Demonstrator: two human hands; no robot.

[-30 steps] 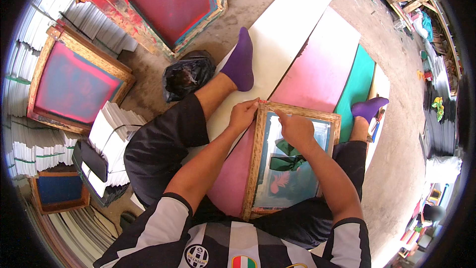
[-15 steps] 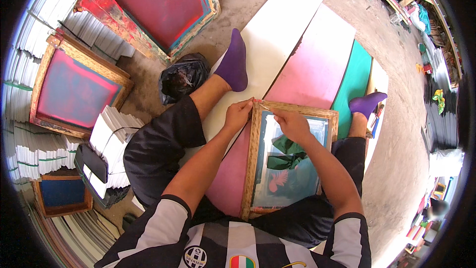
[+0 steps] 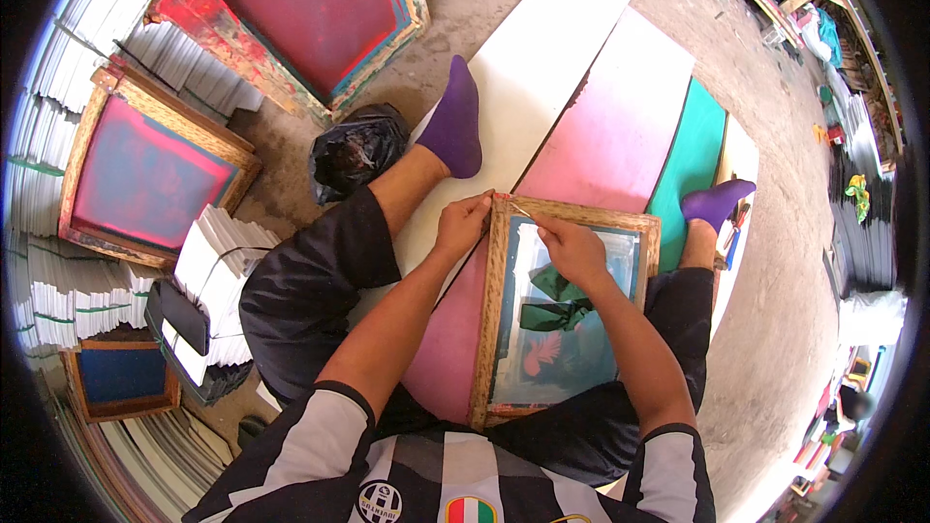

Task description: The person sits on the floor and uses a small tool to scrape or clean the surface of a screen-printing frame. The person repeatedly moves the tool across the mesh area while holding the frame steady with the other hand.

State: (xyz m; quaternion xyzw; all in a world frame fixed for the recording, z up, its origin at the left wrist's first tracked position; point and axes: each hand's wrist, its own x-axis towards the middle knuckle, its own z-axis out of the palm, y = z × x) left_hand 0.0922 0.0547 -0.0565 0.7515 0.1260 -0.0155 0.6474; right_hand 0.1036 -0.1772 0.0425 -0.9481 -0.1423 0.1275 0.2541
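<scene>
A wooden screen-printing frame [image 3: 654,271] lies between my legs. Its blue-grey mesh [image 3: 581,368] shows a pink leaf shape, and dark green pieces [image 3: 559,315] lie on it, partly behind my right forearm. My left hand [image 3: 463,225] is closed at the frame's upper left corner, thumb and fingers pinched on it. Just inside that corner, my right hand [image 3: 576,252] is closed on a thin pointed tool [image 3: 524,214]. The tool's tip points at the corner; its kind is too small to make out.
Long white, pink and green boards [image 3: 620,116] lie under me. More printing frames [image 3: 150,174] lean at the left beside bundled paper stacks [image 3: 228,261]. A black plastic bag [image 3: 358,150] sits by my left foot. Small tools [image 3: 733,232] lie by my right foot.
My right forearm has shifted slightly left, while the thin tool stays at the same corner. My left hand and the frame have barely moved.
</scene>
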